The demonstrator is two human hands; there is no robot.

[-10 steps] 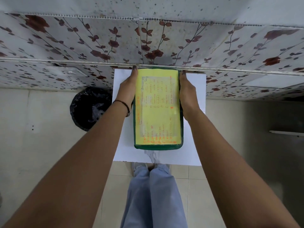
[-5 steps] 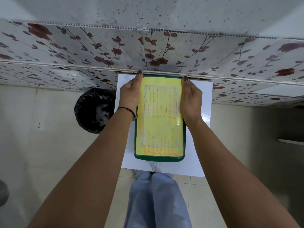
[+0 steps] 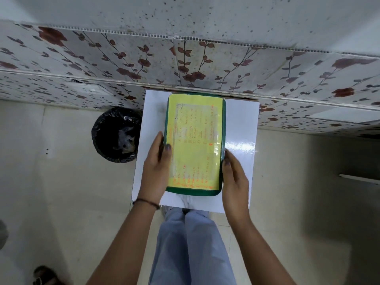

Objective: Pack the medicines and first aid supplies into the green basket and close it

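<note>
The green basket (image 3: 194, 191) stands closed on a small white table (image 3: 241, 120), its far end against the wall. A yellow sheet with orange writing (image 3: 195, 140) covers its lid. My left hand (image 3: 155, 169) holds the basket's left side near the front, thumb resting on the lid's edge. Against the right side near the front lies my right hand (image 3: 234, 179), its thumb tip touching the green rim. No medicines or supplies show outside the basket; its contents are hidden.
A black-lined waste bin (image 3: 115, 134) stands on the floor just left of the table. A floral-patterned wall (image 3: 185, 64) runs behind it. My legs (image 3: 191, 243) are under the table's front edge. A sandalled foot (image 3: 44, 274) shows at the bottom left.
Both hands have slid along the basket's sides from its far end to its near half. The basket has stayed in place with its lid on.
</note>
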